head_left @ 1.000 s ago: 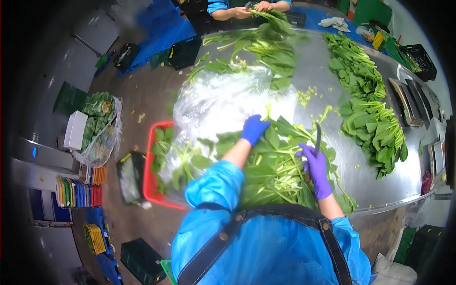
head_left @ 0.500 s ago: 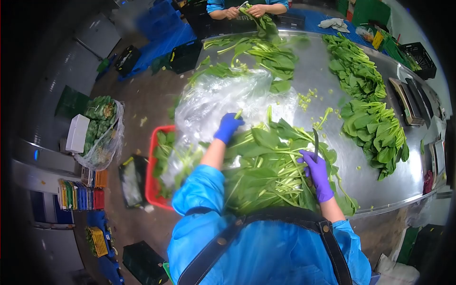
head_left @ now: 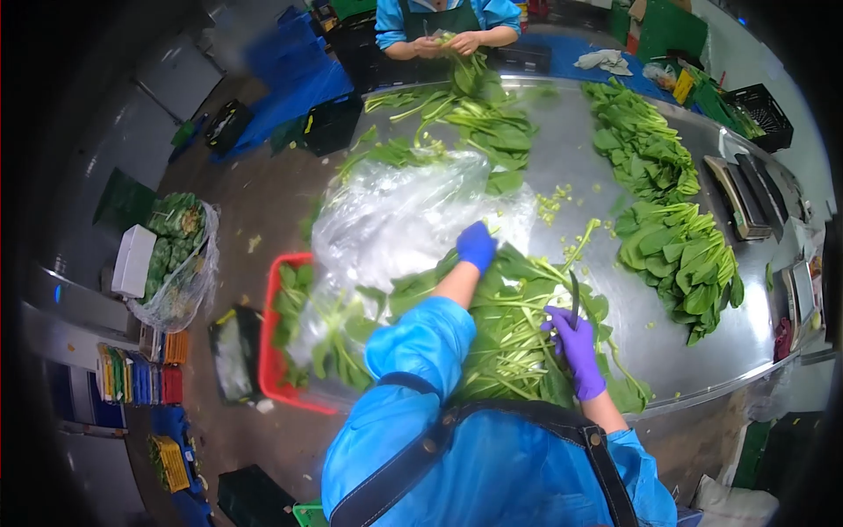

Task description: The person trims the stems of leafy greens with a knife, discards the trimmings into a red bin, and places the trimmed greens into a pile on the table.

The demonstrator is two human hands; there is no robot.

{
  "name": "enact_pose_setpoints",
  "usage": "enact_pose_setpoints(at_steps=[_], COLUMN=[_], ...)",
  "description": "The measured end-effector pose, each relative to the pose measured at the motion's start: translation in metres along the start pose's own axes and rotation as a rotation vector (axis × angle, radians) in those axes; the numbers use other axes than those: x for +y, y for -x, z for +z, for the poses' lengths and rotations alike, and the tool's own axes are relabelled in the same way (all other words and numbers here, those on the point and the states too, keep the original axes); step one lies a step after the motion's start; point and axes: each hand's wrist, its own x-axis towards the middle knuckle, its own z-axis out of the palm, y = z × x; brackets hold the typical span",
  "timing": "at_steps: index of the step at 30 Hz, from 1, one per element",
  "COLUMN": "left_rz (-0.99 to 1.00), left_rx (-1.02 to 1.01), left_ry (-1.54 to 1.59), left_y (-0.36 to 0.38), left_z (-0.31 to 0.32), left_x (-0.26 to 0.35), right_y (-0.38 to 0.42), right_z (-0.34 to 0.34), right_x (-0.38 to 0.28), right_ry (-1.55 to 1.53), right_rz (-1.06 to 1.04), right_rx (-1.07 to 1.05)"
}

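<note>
My left hand (head_left: 477, 247), in a blue glove, is closed over the far edge of a heap of leafy greens (head_left: 514, 351). A pale stem end pokes out beside its fingers; most of the stalk is hidden. In a purple glove, my right hand (head_left: 575, 347) grips a knife (head_left: 575, 299), its dark narrow blade pointing up and away from me at the heap's right side. Crumpled clear plastic sheeting (head_left: 386, 220) lies beyond and left of the heap. Small cut stem pieces (head_left: 553, 204) are scattered on the metal table (head_left: 562, 136).
Two rows of bundled greens (head_left: 680, 255) lie along the table's right. A red crate (head_left: 274, 351) holding leaves stands at the left edge. Across the table a co-worker's hands (head_left: 448, 42) hold greens. Dark trays (head_left: 746, 193) sit at the far right.
My left hand has moved right and toward me, from over the plastic to the heap's far edge. The knife stays in my right hand. The whole view has shifted slightly.
</note>
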Motion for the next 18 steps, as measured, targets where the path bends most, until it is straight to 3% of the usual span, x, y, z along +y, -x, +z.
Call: enact_pose_setpoints(at_steps=[2, 5, 7, 8, 10, 14, 17, 18], left_rz=[-0.067, 0.030, 0.123, 0.119, 0.018, 0.070, 0.114, 0.099], left_rx=[-0.046, -0.036, 0.117, 0.112, -0.111, -0.176, -0.434, -0.435], left_ry=[0.005, -0.003, 0.543, 0.534, 1.166, 1.305, 1.388, 1.387], left_y=[-0.006, -0.021, -0.037, -0.035, -0.019, -0.003, 0.023, 0.039], left_z=[0.010, 0.029, 0.042, 0.024, -0.048, -0.126, -0.157, -0.169], left_x=[-0.008, -0.027, -0.045, -0.038, 0.002, 0.028, 0.034, 0.040], right_y=[0.000, -0.004, -0.010, -0.013, -0.016, -0.018, -0.015, -0.011], right_z=[-0.008, -0.015, -0.015, -0.014, -0.012, -0.003, 0.000, 0.000], right_x=[0.008, 0.016, 0.021, 0.021, 0.015, -0.002, -0.008, -0.009], right_ry=[-0.011, -0.040, -0.073, -0.081, -0.081, -0.031, -0.032, -0.038], right_rz=[-0.001, 0.015, 0.020, 0.028, 0.035, -0.018, -0.045, -0.050], right_rx=[0.013, 0.039, 0.070, 0.066, 0.058, 0.018, 0.000, 0.000])
